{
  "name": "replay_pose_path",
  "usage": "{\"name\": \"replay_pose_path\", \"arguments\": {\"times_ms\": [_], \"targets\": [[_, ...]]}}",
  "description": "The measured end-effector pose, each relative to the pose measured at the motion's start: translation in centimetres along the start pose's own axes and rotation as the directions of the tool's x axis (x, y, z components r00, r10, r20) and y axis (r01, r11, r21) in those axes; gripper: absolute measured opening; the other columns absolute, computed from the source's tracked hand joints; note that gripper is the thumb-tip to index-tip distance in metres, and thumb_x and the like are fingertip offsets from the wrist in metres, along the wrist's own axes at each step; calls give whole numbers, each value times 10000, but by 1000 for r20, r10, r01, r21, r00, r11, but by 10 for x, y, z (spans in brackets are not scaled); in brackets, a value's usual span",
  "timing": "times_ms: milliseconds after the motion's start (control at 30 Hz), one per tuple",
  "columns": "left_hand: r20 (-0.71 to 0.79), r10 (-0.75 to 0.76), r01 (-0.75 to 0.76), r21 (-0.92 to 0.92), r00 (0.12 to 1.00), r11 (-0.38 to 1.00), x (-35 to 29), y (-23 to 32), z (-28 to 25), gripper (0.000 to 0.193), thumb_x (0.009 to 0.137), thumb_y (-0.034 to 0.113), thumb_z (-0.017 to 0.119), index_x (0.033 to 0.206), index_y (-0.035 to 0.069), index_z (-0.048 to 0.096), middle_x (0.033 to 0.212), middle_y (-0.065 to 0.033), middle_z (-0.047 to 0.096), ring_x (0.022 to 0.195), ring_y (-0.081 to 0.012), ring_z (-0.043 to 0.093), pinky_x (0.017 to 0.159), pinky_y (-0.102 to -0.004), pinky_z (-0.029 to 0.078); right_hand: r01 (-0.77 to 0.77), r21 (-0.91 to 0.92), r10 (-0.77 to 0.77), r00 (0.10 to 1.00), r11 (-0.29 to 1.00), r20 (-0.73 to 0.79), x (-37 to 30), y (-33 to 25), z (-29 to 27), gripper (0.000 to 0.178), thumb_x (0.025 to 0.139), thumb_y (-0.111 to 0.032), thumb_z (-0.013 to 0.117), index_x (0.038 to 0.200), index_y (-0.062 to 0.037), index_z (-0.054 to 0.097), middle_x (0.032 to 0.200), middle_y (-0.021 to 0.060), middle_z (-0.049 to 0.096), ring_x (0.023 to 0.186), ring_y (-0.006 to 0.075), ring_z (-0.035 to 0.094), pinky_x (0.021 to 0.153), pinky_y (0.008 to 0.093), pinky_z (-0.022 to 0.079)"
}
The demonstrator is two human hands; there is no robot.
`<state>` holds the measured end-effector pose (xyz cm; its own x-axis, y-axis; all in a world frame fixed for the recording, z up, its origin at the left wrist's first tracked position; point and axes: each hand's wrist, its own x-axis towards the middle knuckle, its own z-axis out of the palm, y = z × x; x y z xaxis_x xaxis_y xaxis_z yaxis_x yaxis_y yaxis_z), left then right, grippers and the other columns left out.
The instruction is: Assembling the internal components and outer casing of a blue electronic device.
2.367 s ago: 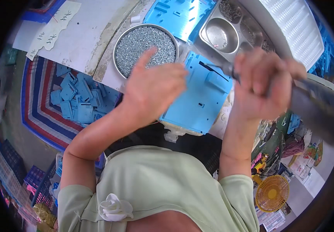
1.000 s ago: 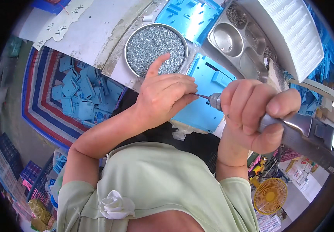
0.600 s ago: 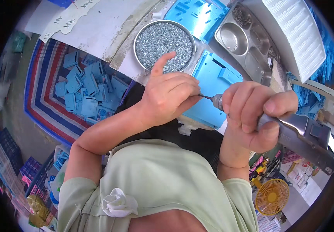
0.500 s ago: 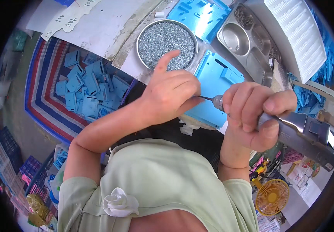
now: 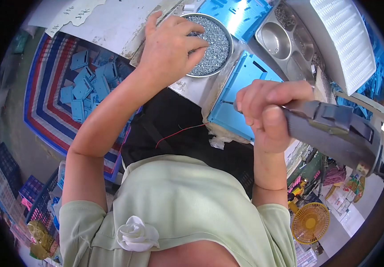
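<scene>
My left hand is over the left side of a round metal bowl of small silvery screws. Its thumb and fingers are apart and curve down toward the screws, and nothing shows between them. A dark grey electric screwdriver is gripped in my right hand. The tool's body slants off to the right. Its thin bit points left over a light blue plastic panel lying at the bench edge. Whether the bit touches the panel I cannot tell.
Beyond lies another blue plastic panel. A steel compartment tray with some screws stands beside a white ribbed box. At left, a striped lined bin holds several blue parts. A yellow fan sits at lower right.
My left hand has left the screwdriver's tip and moved up and left to the screw bowl. The right hand and screwdriver have shifted slightly left, and the bit now shows over the blue panel.
</scene>
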<state>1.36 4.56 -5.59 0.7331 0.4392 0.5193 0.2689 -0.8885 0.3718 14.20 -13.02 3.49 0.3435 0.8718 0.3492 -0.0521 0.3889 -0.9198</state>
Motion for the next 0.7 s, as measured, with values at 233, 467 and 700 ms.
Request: {"name": "replay_pose_path", "arguments": {"times_ms": [233,467,700], "targets": [[-108,-12,10,-15,994,1000,0,4,5,52,797,238,737,802,217,784,978,79,715,1027,-151,613,1019,-546,325,0,-71,6,997,998,80,-1,10,14,280,944,-130,702,972,-49,435,673,58,532,556,137,500,535,319,448],[19,86,-67,-469,996,881,-27,46,-22,187,743,80,799,903,106,708,926,-21,724,866,-213,656,886,-390,414,115,-104,-103,987,988,120,3,-14,-5,250,1019,-261,591,1157,-84,481,647,5,495,544,136,463,551,348,427],[12,7,1,-610,1000,793,-46,69,-24,191,722,35,807,873,106,711,887,-6,712,796,-198,628,831,-365,383,114,59,-124,970,992,210,5,-34,-1,256,1041,-321,552,1141,-100,471,661,-12,492,544,132,463,543,329,419]]}}
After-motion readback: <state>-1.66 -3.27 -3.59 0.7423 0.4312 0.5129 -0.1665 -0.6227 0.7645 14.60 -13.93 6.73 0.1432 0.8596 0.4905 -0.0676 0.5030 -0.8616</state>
